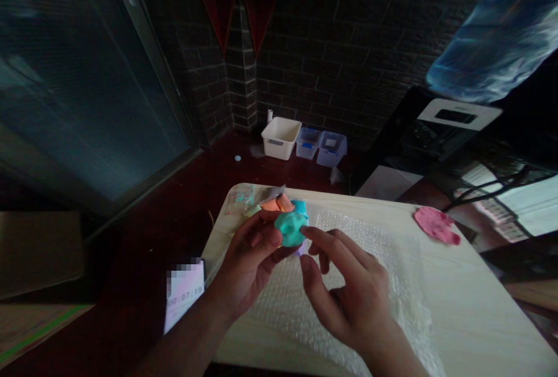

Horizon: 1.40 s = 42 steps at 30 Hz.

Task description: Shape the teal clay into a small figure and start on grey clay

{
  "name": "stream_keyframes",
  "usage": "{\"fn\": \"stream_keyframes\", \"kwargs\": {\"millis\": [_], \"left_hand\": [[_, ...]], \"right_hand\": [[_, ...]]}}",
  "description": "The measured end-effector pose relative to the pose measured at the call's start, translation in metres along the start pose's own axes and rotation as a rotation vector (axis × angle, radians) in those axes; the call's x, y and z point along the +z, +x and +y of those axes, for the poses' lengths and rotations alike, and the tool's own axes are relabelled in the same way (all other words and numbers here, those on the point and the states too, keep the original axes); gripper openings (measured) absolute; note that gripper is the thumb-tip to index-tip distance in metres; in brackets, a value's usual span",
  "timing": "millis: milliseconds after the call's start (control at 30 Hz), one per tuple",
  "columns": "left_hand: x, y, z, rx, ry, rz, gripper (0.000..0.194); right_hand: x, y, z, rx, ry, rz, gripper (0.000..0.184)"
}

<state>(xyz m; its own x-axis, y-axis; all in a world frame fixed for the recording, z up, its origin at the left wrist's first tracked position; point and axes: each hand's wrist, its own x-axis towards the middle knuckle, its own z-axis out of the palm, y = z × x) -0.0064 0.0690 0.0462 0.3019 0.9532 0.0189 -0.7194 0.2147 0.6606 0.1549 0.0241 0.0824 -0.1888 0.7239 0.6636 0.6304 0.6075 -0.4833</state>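
My left hand (250, 258) is closed round a lump of teal clay (290, 229), holding it just above a sheet of bubble wrap (383, 249) on the pale wooden table (471, 301). My right hand (349, 293) is beside it with loosely spread fingers, the index fingertip touching the lump's lower right side. Behind the lump lie orange clay pieces (278, 204) and another bit of teal.
A flat pink clay piece (436, 225) lies at the table's far right. A small clear packet (240, 198) sits at the far left corner. A phone (185, 293) shows a timer left of the table. A white bin (281, 137) and two clear boxes (321, 147) stand on the floor by the brick wall.
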Motion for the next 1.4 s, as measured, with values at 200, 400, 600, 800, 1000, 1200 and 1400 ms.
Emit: {"fn": "stream_keyframes", "kwargs": {"millis": [200, 400, 600, 800, 1000, 1200, 1400], "left_hand": [[0.002, -0.001, 0.000, -0.005, -0.002, 0.004, 0.023], [0.003, -0.003, 0.000, -0.022, 0.002, 0.022, 0.024], [0.005, -0.003, 0.000, -0.032, -0.015, 0.009, 0.023], [0.004, -0.003, -0.002, -0.070, -0.061, -0.017, 0.023], [-0.001, 0.000, -0.002, -0.076, -0.103, 0.061, 0.028], [-0.001, 0.001, 0.000, -0.052, -0.091, 0.019, 0.026], [-0.001, 0.000, 0.001, -0.031, -0.081, 0.019, 0.027]], "right_hand": [[0.001, -0.001, 0.002, 0.001, -0.009, -0.024, 0.029], [0.002, 0.000, 0.001, -0.012, -0.026, -0.026, 0.027], [0.001, 0.000, 0.001, -0.010, -0.035, -0.035, 0.029], [0.003, 0.000, 0.001, -0.003, -0.029, -0.049, 0.031], [-0.008, -0.002, -0.005, -0.019, -0.007, 0.065, 0.027], [-0.009, -0.001, -0.013, -0.132, -0.094, -0.001, 0.033], [-0.001, 0.000, -0.012, -0.139, -0.139, -0.068, 0.036]]}}
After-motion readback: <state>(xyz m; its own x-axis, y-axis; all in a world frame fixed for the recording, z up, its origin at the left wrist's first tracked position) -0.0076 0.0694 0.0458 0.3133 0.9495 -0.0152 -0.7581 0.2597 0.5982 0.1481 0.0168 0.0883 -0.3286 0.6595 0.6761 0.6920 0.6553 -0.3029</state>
